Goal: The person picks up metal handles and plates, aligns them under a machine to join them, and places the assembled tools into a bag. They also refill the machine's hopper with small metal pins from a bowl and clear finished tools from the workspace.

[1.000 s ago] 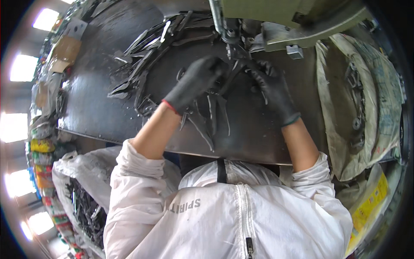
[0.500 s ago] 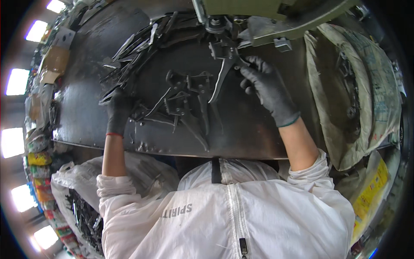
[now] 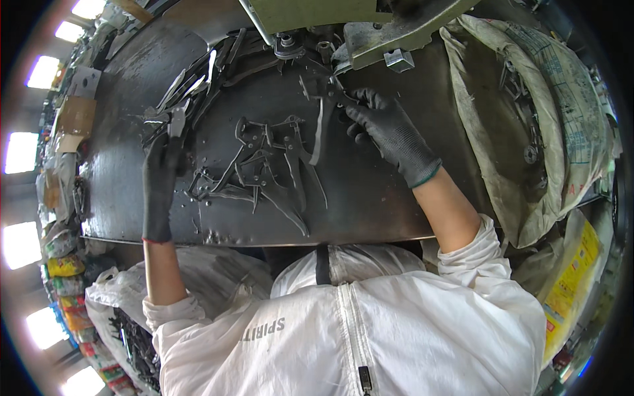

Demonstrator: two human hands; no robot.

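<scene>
Steel table point(image 3: 396, 211) | left hand point(image 3: 162, 173) grips plier part point(image 3: 176, 122) | right hand point(image 3: 389, 132) clamps blade point(image 3: 319, 132) | loose pliers point(image 3: 264, 168) between

— Where does everything sit on that table point(image 3: 396, 218)?

— Loose metal pieces point(image 3: 271, 165) lie mid-table, a second heap point(image 3: 191, 86) behind them to the left. The machine point(image 3: 343, 26) stands at the back, a sack point(image 3: 528, 112) to the right.

— And lower left?

— A bag point(image 3: 125, 330), probably holding more pieces.

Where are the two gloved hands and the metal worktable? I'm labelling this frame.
left hand point(image 3: 160, 173), head view, back of the glove.
right hand point(image 3: 388, 132), head view, back of the glove.
metal worktable point(image 3: 376, 204), head view, bare top.
</scene>
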